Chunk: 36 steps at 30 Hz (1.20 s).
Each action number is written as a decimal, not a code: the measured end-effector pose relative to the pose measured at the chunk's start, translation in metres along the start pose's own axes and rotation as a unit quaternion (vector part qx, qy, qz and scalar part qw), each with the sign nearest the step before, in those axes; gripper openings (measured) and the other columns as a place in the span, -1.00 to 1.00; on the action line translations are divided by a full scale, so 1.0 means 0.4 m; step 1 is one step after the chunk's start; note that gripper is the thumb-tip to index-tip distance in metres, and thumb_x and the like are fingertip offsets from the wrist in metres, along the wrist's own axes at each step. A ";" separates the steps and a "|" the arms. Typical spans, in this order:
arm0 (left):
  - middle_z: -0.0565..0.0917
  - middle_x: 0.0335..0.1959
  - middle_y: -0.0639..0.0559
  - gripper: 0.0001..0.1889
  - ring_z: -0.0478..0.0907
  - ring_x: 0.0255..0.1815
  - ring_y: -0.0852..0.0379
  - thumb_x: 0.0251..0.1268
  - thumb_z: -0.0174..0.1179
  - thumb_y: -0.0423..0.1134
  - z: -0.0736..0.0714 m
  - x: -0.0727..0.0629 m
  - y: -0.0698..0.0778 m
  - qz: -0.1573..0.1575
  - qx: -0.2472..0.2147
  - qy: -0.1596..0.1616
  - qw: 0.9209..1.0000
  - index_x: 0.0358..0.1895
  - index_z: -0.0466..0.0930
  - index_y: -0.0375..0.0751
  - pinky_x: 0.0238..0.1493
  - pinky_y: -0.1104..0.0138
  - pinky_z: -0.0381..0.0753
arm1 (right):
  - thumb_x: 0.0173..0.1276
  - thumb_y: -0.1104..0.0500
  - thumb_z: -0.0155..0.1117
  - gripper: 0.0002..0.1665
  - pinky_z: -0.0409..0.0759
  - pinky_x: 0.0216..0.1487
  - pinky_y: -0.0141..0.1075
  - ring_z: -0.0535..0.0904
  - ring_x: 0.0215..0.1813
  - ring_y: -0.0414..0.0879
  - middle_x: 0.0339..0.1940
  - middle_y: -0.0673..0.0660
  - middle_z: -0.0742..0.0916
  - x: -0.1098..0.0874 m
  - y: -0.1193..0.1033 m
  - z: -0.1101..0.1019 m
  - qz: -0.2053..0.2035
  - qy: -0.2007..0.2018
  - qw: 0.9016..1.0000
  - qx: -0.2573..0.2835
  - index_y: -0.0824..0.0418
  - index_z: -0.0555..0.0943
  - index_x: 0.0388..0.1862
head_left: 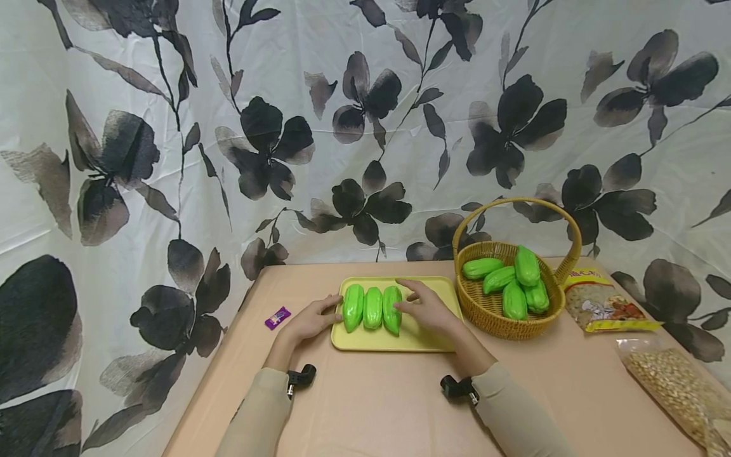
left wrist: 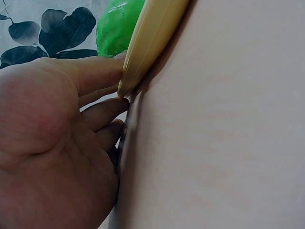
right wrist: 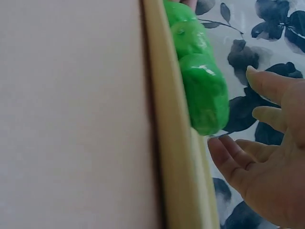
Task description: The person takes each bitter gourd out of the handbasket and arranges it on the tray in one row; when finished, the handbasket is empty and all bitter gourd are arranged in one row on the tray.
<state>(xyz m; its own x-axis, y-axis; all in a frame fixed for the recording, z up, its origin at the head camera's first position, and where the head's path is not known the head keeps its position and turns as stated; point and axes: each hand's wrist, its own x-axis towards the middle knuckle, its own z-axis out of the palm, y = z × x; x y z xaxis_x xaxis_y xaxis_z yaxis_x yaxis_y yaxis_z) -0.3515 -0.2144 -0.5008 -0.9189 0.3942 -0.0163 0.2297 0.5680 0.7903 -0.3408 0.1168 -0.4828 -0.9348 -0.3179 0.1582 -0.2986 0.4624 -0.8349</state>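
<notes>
Three glossy green gourd-like vegetables lie side by side on a yellow tray [head_left: 422,339]: a left one [head_left: 353,308], a middle one [head_left: 373,308] and a right one [head_left: 392,311]. My left hand [head_left: 308,320] is at the tray's left rim, beside the left gourd. In the left wrist view its fingers are loosely bent against the tray edge [left wrist: 152,43]; whether they touch the gourd is unclear. Over the tray's right half, my right hand [head_left: 428,308] has its fingers spread, close to the right gourd. The right wrist view shows nothing in that palm [right wrist: 276,167].
A wicker basket [head_left: 497,324] with a tall handle holds several similar green gourds, right of the tray. Beyond it lie a printed food bag [head_left: 611,301] and a clear bag of pale kernels [head_left: 674,387]. A small purple packet [head_left: 277,318] lies left of the tray.
</notes>
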 end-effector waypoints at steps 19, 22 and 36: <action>0.23 0.64 -0.25 -0.35 -0.05 0.72 -0.26 0.52 0.23 -0.14 -0.001 -0.005 0.005 -0.002 0.000 0.000 1.000 0.57 0.32 -0.24 0.73 -0.10 -0.10 | 0.50 0.10 0.37 -0.33 0.62 0.21 0.23 0.53 0.30 0.27 0.53 0.32 0.44 -0.027 -0.105 -0.118 -0.106 0.078 0.991 -0.031 0.17 0.45 0.53; 0.23 0.64 -0.25 -0.35 -0.05 0.72 -0.26 0.52 0.23 -0.14 -0.001 -0.005 0.004 -0.001 0.000 0.000 1.000 0.57 0.32 -0.24 0.73 -0.10 -0.10 | 0.50 0.09 0.37 -0.35 0.62 0.23 0.23 0.53 0.31 0.27 0.54 0.30 0.44 -0.035 -0.116 -0.137 -0.102 0.094 0.990 -0.035 0.14 0.48 0.52; 0.24 0.64 -0.25 -0.36 -0.05 0.72 -0.26 0.52 0.23 -0.15 -0.001 -0.004 0.002 0.004 -0.001 -0.001 1.000 0.57 0.32 -0.26 0.73 -0.10 -0.10 | 0.54 0.04 0.33 -0.33 0.55 0.33 0.25 0.47 0.36 0.25 0.55 0.28 0.42 -0.056 -0.111 -0.226 -0.092 0.124 0.988 -0.013 0.07 0.43 0.57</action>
<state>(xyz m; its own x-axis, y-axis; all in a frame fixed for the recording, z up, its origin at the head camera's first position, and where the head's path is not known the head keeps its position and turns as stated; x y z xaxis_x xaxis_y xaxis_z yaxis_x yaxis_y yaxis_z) -0.3500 -0.2149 -0.5000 -0.9164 0.4002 -0.0102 0.2371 0.5632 0.7916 -0.3238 0.1781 -0.4015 -0.8816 -0.1880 0.4329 -0.4698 0.4371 -0.7670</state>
